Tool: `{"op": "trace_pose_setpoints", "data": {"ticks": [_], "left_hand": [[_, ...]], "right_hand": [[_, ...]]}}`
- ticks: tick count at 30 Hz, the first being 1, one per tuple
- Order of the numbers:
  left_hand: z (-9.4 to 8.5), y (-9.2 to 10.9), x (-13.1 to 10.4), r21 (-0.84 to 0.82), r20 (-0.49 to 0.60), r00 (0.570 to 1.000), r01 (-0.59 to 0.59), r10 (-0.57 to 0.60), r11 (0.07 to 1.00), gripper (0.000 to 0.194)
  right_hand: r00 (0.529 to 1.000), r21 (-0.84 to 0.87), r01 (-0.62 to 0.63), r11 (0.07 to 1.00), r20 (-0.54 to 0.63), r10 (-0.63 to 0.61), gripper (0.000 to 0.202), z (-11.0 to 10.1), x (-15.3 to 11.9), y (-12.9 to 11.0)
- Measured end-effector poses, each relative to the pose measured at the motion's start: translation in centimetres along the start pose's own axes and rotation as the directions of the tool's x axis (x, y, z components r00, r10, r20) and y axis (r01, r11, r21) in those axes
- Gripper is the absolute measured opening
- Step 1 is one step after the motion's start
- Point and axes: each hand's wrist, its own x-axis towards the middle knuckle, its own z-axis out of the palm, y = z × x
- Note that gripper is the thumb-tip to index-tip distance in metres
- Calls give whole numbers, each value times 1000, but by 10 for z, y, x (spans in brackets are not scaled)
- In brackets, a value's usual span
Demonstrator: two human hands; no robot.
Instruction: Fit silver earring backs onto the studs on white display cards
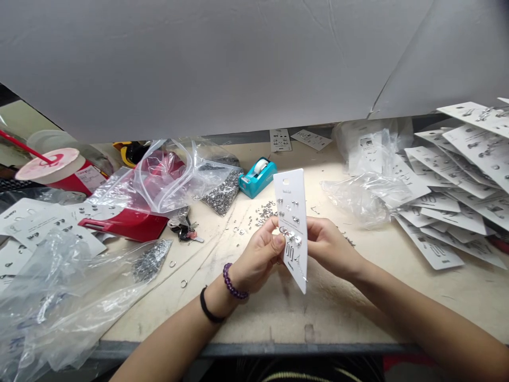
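Observation:
A white earring card (293, 212) with several pairs of small silver earrings stands nearly upright above the middle of the table. My left hand (262, 246) grips its left edge, thumb on the front face beside the earrings. Behind the card's right side is my right hand (328, 245); its fingertips are hidden by the card, so I cannot see what they do there. On the table just beyond lies a scatter of tiny metal earring backs (265, 212). A teal tape dispenser (258, 178) stands behind them.
Stacked earring cards (445, 212) fill the right side, beside crumpled clear bags (358, 196). At left are a red scoop (127, 225), a red cup (79, 172), more cards (43, 228) and plastic bags (71, 313). A bag of small metal parts (222, 191) lies behind. A grey panel (238, 69) overhangs the back.

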Motion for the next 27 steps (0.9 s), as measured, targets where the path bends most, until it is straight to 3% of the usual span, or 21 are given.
{"op": "trace_pose_setpoints", "data": {"ticks": [4, 8, 14, 24, 27], "left_hand": [[1, 1, 0, 25, -35, 999, -2, 3, 1000, 31], [1, 7, 2, 165, -125, 989, -60, 81, 984, 27], [-2, 14, 7, 297, -287, 922, -172, 260, 939, 28], [-2, 18, 7, 351, -293, 914, -171, 282, 921, 28], [-1, 19, 5, 345, -289, 906, -202, 309, 917, 28]], "right_hand": [[998, -53, 1, 999, -56, -4, 15, -1, 2, 0], [994, -133, 31, 991, -102, -44, 14, -7, 6, -2], [937, -124, 65, 990, -334, -104, 22, -20, 8, 0], [958, -67, 125, 990, -251, -138, 22, -17, 9, -1], [975, 5, 137, 991, -178, -134, 25, -20, 10, 1]]}}
